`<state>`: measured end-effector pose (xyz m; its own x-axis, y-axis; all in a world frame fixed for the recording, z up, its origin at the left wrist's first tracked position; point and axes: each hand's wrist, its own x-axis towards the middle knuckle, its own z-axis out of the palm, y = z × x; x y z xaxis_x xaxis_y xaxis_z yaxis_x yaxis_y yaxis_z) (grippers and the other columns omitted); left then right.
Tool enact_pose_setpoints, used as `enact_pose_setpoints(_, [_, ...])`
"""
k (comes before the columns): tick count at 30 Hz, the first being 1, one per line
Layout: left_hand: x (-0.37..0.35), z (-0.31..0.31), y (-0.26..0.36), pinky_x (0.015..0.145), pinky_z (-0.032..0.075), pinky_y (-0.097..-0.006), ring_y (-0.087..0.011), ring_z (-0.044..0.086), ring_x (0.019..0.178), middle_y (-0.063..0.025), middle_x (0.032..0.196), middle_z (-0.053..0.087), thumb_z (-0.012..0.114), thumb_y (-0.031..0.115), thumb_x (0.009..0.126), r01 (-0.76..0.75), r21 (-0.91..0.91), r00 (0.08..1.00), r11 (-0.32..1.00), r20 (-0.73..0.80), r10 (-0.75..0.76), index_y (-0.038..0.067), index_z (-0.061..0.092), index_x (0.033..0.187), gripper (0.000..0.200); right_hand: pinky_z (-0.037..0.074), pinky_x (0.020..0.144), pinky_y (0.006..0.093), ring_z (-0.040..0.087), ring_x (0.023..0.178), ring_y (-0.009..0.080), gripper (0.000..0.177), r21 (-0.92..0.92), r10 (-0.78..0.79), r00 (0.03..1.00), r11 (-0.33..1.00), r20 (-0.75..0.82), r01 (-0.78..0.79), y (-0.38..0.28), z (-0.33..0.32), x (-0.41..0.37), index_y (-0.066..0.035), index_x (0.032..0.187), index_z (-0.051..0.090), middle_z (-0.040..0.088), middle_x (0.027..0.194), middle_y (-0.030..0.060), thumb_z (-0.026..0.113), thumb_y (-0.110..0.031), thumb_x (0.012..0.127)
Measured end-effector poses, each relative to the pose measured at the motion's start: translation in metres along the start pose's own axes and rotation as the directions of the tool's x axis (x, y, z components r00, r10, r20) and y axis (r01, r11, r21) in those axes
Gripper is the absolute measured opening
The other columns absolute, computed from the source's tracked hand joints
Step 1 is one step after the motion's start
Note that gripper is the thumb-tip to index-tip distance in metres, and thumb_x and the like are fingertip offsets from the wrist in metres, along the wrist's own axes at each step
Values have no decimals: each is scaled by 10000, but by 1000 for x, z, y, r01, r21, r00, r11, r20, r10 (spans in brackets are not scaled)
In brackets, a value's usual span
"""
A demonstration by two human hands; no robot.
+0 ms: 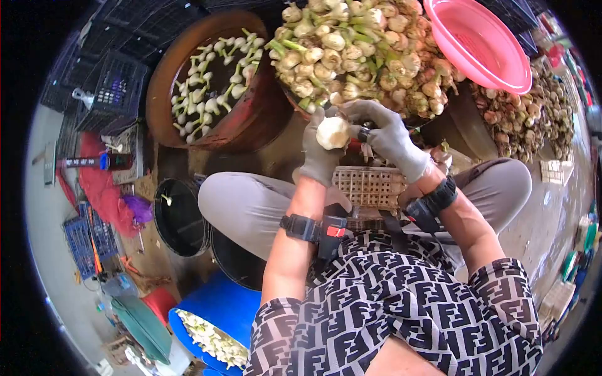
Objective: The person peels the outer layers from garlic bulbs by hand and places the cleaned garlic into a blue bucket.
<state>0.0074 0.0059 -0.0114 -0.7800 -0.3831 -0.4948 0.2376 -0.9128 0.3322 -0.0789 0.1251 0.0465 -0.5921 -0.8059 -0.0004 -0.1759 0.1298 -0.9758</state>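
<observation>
A pale, peeled-looking garlic bulb (333,133) rests in the fingers of my left hand (318,155), which is gloved in grey and closed around it. Close beside the bulb, my right hand (394,145), also gloved, curls its fingers around a short black handle (364,133); the rest of that tool is hidden. Both hands are above my lap, just in front of a big heap of untrimmed garlic (370,50) with stems and dirty skins. Cleaned white garlic bulbs (197,94) lie in a large rusty-brown tub (164,119) to the left.
A pink plastic basin (448,31) sits on the heap's right side. More garlic (523,119) is piled farther right. A perforated crate (370,185) stands between my legs. At left are a black bucket (179,241), a blue barrel (235,307) with garlic inside, and dark crates (116,88).
</observation>
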Motion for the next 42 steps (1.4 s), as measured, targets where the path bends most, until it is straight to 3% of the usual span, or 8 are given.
enact_pose_setpoints(2, [-5, -6, -6, 462, 482, -329, -218, 604, 612, -90, 825, 621, 481, 380, 873, -91, 230, 992, 969, 111, 67, 65, 542, 949, 330, 428, 758, 231, 515, 816, 78, 136, 87, 91, 992, 991, 92, -99, 5, -2, 4, -4, 891, 588, 586, 872, 27, 632, -26, 764])
enact_pose_setpoints(9, [8, -16, -11, 585, 498, -331, -218, 597, 728, -100, 849, 611, 394, 376, 901, -107, -44, 992, 993, 58, 109, 38, 530, 979, 373, 469, 704, 271, 596, 756, 134, 110, -46, 7, 987, 999, 160, 1, 13, -4, -6, -7, 812, 601, 631, 782, 95, 629, -35, 709])
enact_pose_setpoints(10, [9, -22, -5, 655, 497, -334, -209, 588, 787, -91, 853, 606, 361, 376, 911, -131, 4, 916, 991, 384, 119, 41, 539, 975, 385, 468, 720, 274, 610, 777, 153, 115, -66, 27, 982, 998, 186, -15, 11, -4, -11, -6, 809, 600, 635, 796, 104, 621, -32, 698])
enact_pose_setpoints(14, [7, -11, -2, 582, 495, -324, -204, 584, 690, -74, 797, 590, 466, 390, 882, -46, 68, 997, 997, 65, 42, 55, 521, 921, 341, 468, 718, 270, 599, 774, 141, 170, 114, 89, 995, 990, -49, -83, 11, 3, -14, -9, 835, 610, 637, 821, 92, 678, -95, 705])
enact_pose_setpoints(23, [10, -18, -13, 646, 500, -337, -216, 590, 716, -101, 824, 591, 465, 327, 893, -33, 250, 997, 968, 83, 12, -9, 543, 937, 348, 467, 644, 272, 570, 688, 119, 149, -2, 283, 936, 957, 208, -289, 9, -22, -1, -17, 824, 623, 631, 732, 62, 651, -65, 685])
enact_pose_setpoints(29, [-1, -1, -14, 617, 477, -325, -200, 559, 670, -52, 746, 549, 476, 306, 889, -10, 42, 1000, 999, 12, 10, 34, 529, 906, 278, 437, 617, 233, 520, 671, 78, 70, -191, 3, 990, 981, 138, 24, 13, -6, -24, -29, 738, 604, 582, 666, -7, 666, -60, 724])
enact_pose_setpoints(33, [8, -8, -8, 619, 490, -353, -224, 572, 694, -63, 764, 553, 490, 318, 879, 36, 44, 995, 998, 94, -40, 46, 518, 897, 274, 463, 683, 280, 598, 743, 163, 218, 36, 104, 985, 994, -140, -100, 15, 2, -20, -24, 860, 604, 623, 778, 99, 705, -129, 697])
enact_pose_setpoints(42, [0, -7, -17, 630, 504, -346, -227, 592, 718, -108, 817, 589, 500, 324, 876, 18, 177, 999, 984, -45, -10, 24, 533, 913, 304, 444, 627, 219, 519, 690, 62, 159, -10, 183, 983, 983, 26, -183, 5, -13, -15, -14, 861, 590, 589, 760, 7, 673, -58, 732])
